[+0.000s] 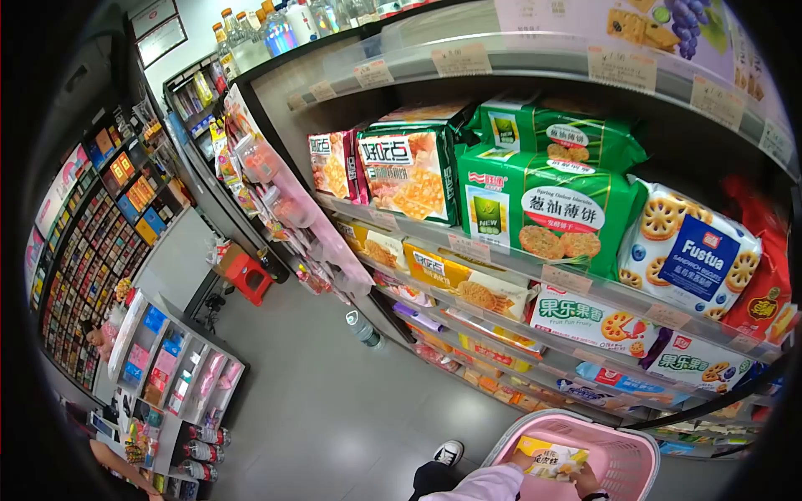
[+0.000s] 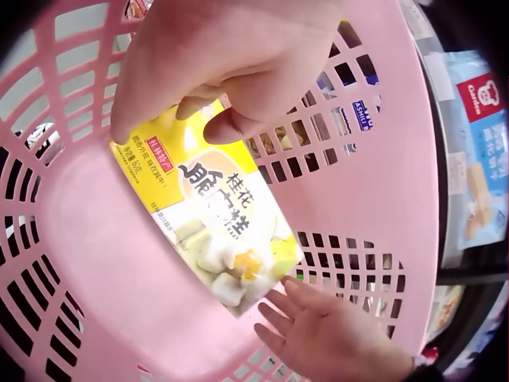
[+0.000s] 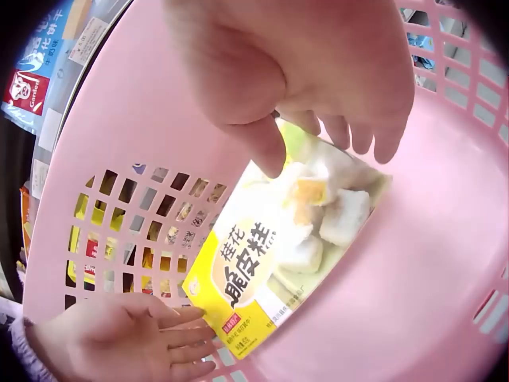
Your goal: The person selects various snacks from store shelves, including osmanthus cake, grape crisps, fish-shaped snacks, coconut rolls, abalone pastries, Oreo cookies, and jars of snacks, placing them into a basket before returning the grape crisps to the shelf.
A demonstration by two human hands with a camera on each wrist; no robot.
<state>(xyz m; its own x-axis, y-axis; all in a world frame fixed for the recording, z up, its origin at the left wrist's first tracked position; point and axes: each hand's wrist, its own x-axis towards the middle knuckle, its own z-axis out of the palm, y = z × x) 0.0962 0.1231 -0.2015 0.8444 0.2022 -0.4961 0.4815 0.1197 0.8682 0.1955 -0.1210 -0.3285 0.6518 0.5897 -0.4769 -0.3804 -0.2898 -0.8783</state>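
Observation:
A yellow and white packet with pictured white cakes [image 1: 551, 459] is held over the inside of a pink basket [image 1: 643, 455]. In the left wrist view my left hand [image 2: 231, 56] grips the packet's yellow end [image 2: 151, 171], thumb over its front. At the packet's other end is my right hand [image 2: 334, 334], palm turned up, its fingertips at the edge. The right wrist view shows the right hand [image 3: 310, 64] from above, thumb at the pictured-cake end, and the left hand [image 3: 119, 338] at the yellow end. The packet's back is hidden.
Shelves of biscuits, with green packs [image 1: 543, 204] and a Fustua pack [image 1: 689, 250], rise beside the basket. A water bottle [image 1: 363, 328] and a red stool [image 1: 248, 277] stand on the floor. Display racks [image 1: 180, 367] and part of a person's arm [image 1: 121, 468] are at left.

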